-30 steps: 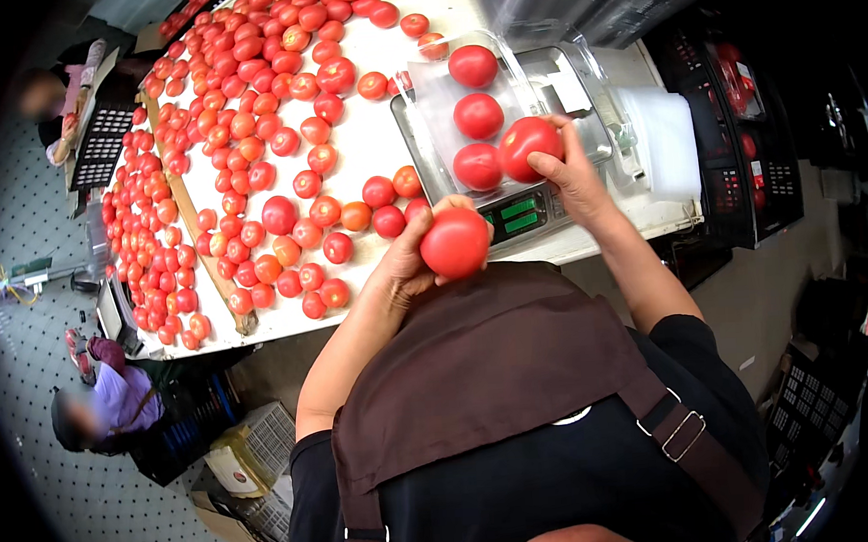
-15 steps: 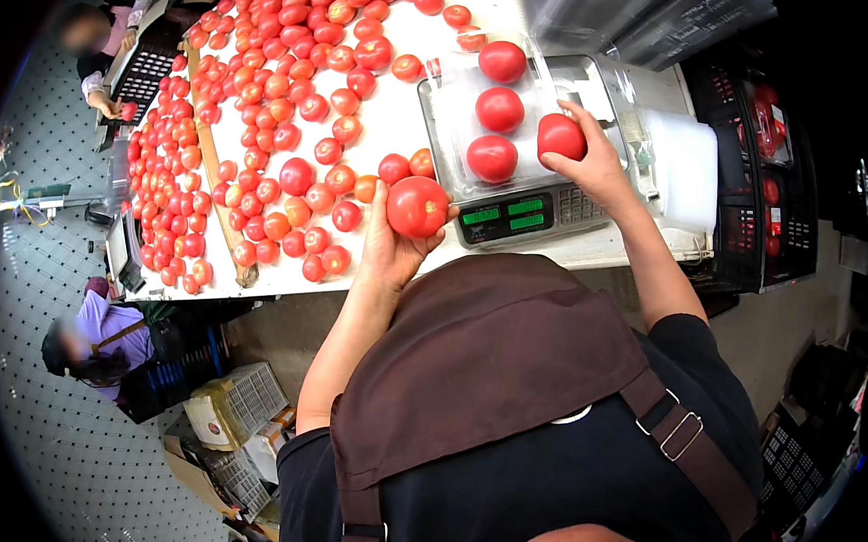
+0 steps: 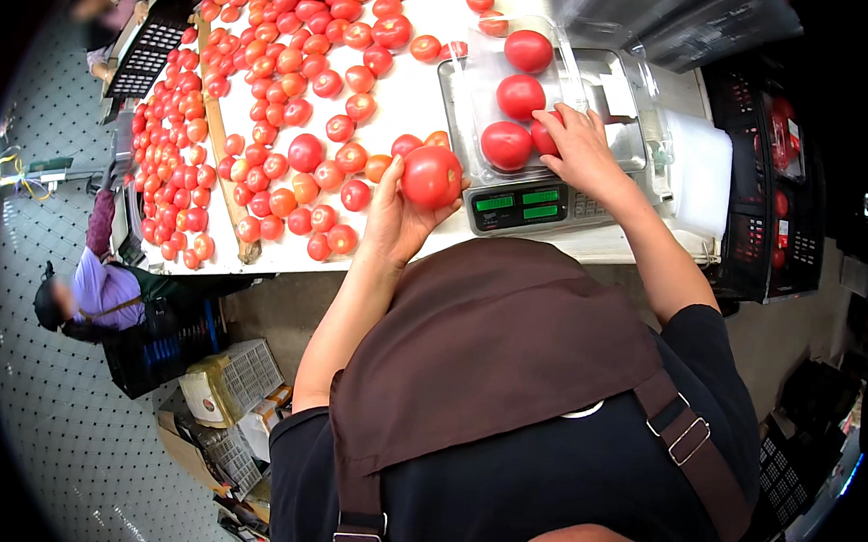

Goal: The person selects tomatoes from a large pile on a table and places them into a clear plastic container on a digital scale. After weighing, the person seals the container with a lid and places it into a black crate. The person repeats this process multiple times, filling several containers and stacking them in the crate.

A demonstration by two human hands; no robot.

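Note:
A large red tomato [image 3: 432,177] rests in my left hand [image 3: 393,219], whose fingers are wrapped round it near the table's front edge. My right hand [image 3: 582,155] is closed on another tomato [image 3: 545,136], partly hidden under the fingers, inside a clear plastic tray [image 3: 486,90]. Beside it, a column of three tomatoes [image 3: 520,97] lies in the tray. The tray stands on the metal pan of a digital scale [image 3: 609,90], with its green-lit display [image 3: 520,208] facing me.
Loose tomatoes [image 3: 293,111] cover the table's left half, split by a wooden strip [image 3: 217,135]. Stacked clear trays [image 3: 671,8] stand at the back right, a white block-like stack [image 3: 701,174] beside the scale. Black crates [image 3: 764,195] are at far right. Two people are at the left.
My right hand has moved left and set its tomato down into the tray beside the others, still touching it. My left hand keeps its tomato. The view has shifted slightly.

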